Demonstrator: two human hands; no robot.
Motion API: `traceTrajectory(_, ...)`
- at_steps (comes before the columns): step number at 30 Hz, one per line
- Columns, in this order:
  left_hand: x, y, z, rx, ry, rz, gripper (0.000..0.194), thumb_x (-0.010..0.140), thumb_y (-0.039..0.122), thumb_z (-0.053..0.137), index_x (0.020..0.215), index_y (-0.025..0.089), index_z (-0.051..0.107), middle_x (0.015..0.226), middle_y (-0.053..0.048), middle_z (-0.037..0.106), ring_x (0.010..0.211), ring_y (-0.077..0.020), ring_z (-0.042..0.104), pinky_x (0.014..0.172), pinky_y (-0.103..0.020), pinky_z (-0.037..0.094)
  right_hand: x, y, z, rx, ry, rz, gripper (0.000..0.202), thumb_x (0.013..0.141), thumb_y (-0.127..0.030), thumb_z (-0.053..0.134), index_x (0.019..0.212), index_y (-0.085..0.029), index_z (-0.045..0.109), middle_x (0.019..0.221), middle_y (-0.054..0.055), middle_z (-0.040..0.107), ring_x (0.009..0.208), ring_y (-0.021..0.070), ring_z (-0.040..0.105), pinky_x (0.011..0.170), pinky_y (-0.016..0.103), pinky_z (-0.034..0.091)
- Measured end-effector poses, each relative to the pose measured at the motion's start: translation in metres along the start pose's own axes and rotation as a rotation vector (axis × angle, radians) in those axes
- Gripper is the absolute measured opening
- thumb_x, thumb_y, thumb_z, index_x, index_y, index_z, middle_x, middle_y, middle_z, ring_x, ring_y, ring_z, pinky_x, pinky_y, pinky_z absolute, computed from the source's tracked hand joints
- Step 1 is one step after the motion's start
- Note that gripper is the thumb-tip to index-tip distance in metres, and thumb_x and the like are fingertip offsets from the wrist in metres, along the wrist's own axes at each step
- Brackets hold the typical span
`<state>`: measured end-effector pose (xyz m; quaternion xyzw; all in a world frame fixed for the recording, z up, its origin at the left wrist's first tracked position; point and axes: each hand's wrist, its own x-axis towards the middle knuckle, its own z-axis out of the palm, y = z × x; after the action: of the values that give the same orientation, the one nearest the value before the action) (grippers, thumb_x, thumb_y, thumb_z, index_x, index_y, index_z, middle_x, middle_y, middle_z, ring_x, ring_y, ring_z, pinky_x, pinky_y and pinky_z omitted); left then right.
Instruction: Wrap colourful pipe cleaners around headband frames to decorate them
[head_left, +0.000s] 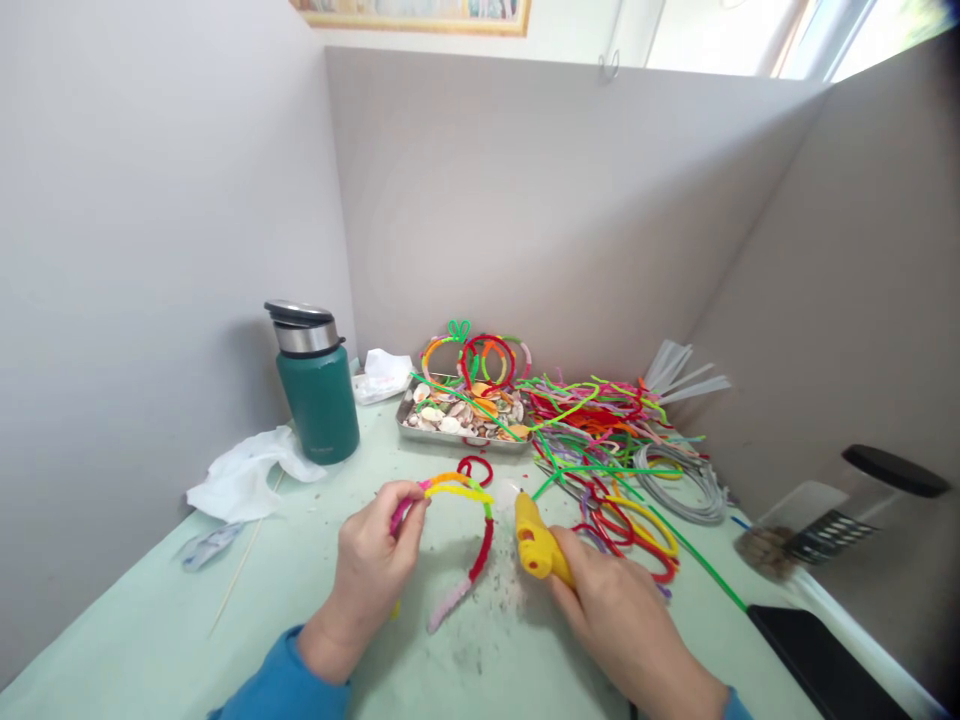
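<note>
My left hand (375, 545) pinches a curved, multicoloured fuzzy ring (482, 545) by its pink part at the upper left. Orange, yellow, green, red and pale pink sections follow round the arc, and its pale end hangs low over the table. A yellow strand (454, 490) runs along the top of the arc. My right hand (619, 610) is wrapped round a yellow glue gun (534, 545). The gun's nozzle points up and away, just right of the ring, with a small gap between them.
A metal tray (465, 440) of shells stands behind the hands, finished-looking fuzzy rings (487, 362) at its back. Right of it lie piled pipe cleaners (600, 410) and a wire coil (705, 500). A green bottle (319, 405), crumpled tissue (251, 470), black phone (829, 665) and clear jar (832, 525) stand around.
</note>
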<state>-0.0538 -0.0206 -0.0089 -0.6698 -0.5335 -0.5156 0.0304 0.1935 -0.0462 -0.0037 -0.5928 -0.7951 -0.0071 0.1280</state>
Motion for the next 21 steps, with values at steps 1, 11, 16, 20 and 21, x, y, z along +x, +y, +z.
traceTrajectory(1, 0.0, 0.0, 0.0, -0.006, -0.001, 0.002, 0.004, 0.081, 0.02, 0.055, 0.083, 0.02, 0.058, 0.061, 0.005, 0.063, 0.046, -0.0078, 0.054, 0.049, -0.017, 0.042, -0.001, 0.0, -0.001, -0.035, -0.021, 0.0, 0.017, 0.085, -0.03, 0.05, 0.095, -0.018, 0.057, 0.076, 0.006, 0.066, 0.067, 0.024, 0.062, 0.057, 0.03, 0.036)
traceTrajectory(11, -0.001, 0.001, -0.002, -0.036, 0.002, 0.049, 0.003, 0.081, 0.02, 0.056, 0.084, 0.02, 0.057, 0.064, 0.005, 0.065, 0.046, -0.0062, 0.053, 0.049, -0.015, 0.042, 0.047, -0.036, -0.028, 0.407, 0.196, -0.192, 0.02, 0.08, -0.03, 0.063, 0.097, -0.021, 0.056, 0.097, 0.004, 0.058, 0.092, 0.0204, 0.053, 0.077, 0.03, 0.041)
traceTrajectory(16, -0.002, 0.001, -0.001, -0.033, -0.005, 0.048, 0.002, 0.081, 0.021, 0.057, 0.083, 0.02, 0.057, 0.058, 0.006, 0.061, 0.043, -0.0059, 0.05, 0.046, -0.015, 0.041, 0.062, -0.048, 0.002, 0.623, 0.323, -0.206, 0.027, 0.076, -0.025, 0.068, 0.096, -0.018, 0.052, 0.095, 0.004, 0.056, 0.089, 0.0186, 0.053, 0.077, 0.03, 0.042)
traceTrajectory(20, -0.003, 0.001, 0.001, -0.056, -0.026, 0.023, 0.005, 0.081, 0.021, 0.057, 0.085, 0.02, 0.056, 0.062, 0.005, 0.065, 0.044, -0.007, 0.054, 0.047, -0.016, 0.043, 0.064, -0.049, 0.009, 0.731, 0.328, -0.191, 0.022, 0.079, -0.023, 0.065, 0.097, -0.019, 0.052, 0.091, 0.002, 0.057, 0.083, 0.0167, 0.054, 0.074, 0.028, 0.042)
traceTrajectory(21, -0.004, 0.001, 0.002, -0.073, -0.024, 0.005, 0.008, 0.08, 0.022, 0.058, 0.088, 0.02, 0.055, 0.064, 0.004, 0.067, 0.047, -0.0078, 0.057, 0.048, -0.016, 0.044, 0.064, -0.049, 0.01, 0.747, 0.329, -0.186, 0.02, 0.079, -0.022, 0.064, 0.096, -0.019, 0.053, 0.09, 0.002, 0.057, 0.082, 0.0165, 0.054, 0.073, 0.028, 0.042)
